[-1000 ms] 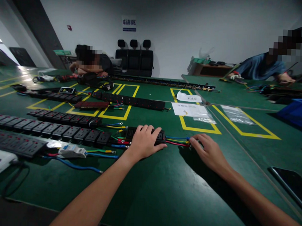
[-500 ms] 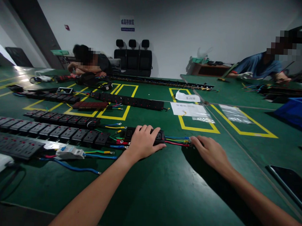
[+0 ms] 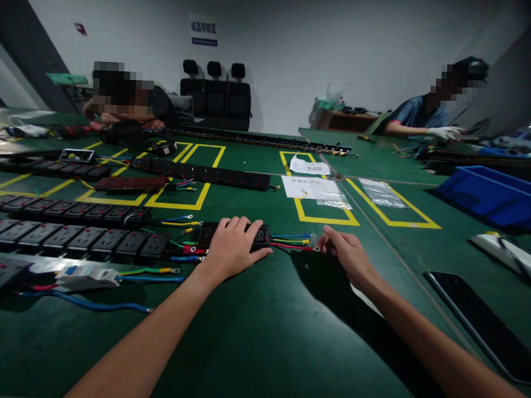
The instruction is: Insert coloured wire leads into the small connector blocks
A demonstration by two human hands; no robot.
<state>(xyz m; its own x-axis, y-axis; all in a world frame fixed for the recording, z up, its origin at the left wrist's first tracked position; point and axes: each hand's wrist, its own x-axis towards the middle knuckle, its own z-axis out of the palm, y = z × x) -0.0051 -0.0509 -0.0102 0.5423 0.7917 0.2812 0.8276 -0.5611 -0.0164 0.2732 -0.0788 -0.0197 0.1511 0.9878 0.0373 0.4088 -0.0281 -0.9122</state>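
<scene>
My left hand (image 3: 231, 247) lies over a short black socket strip (image 3: 260, 236), fingers across its top and thumb along the near side, gripping it against the table. From the strip's right end run blue, yellow-green and red wires (image 3: 292, 241) with ring terminals, slightly fanned out. My right hand (image 3: 345, 249) is just right of these ends, its fingers loosely bent and partly apart, with nothing visible in them. The red wire's ring terminal (image 3: 316, 249) is closest to its fingertips; whether they touch I cannot tell.
Longer socket strips (image 3: 74, 237) and a white breaker (image 3: 86, 275) with wires lie to the left. A phone (image 3: 480, 320) and a blue bin (image 3: 494, 197) are on the right. Papers (image 3: 307, 188) and plastic bags (image 3: 382, 193) lie beyond. Two people sit across the table.
My right hand has come off the wire ends, which now show spread apart. My left hand stays on the socket strip. The view has turned to the right.
</scene>
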